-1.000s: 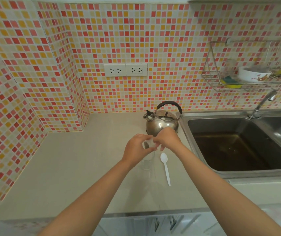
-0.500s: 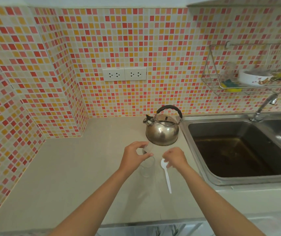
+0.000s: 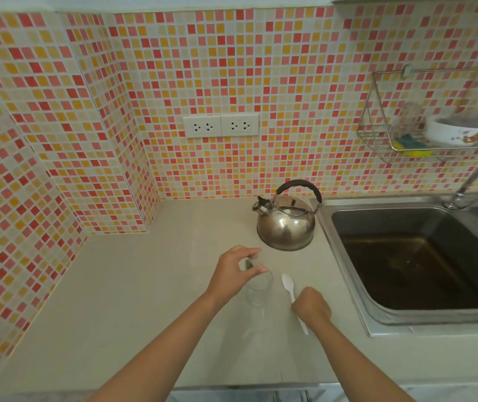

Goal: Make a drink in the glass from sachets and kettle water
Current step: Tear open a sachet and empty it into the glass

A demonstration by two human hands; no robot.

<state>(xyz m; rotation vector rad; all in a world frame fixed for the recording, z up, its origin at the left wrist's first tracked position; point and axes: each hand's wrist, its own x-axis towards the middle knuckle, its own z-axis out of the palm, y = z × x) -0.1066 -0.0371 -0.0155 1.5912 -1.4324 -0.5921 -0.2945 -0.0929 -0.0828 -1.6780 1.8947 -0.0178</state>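
Two bare hands are over the pale, matte tabletop (image 3: 133, 300) in a corner of small red, orange and cream mosaic tiles. Largest to the right is the stainless sink (image 3: 348, 256), its basin dark and stained. Just left of its rim sits the kettle (image 3: 285, 227), a squat polished-steel dome with a black arched handle, its spout pointing left. Nearer stands the glass (image 3: 258, 288), clear, upright and cylindrical, mouth up. The left hand (image 3: 233, 274) curls over its rim, thumb and fingers pinching something small there that I cannot make out. Just right of the glass lies the white plastic spoon (image 3: 287, 282), long axis running away from the person with a slight lean left, bowl at the far end toward the kettle. The right hand (image 3: 313, 306) is closed loosely over the spoon's handle; half a second ago it hovered beside the bowl, and a second ago both hands met above the glass.
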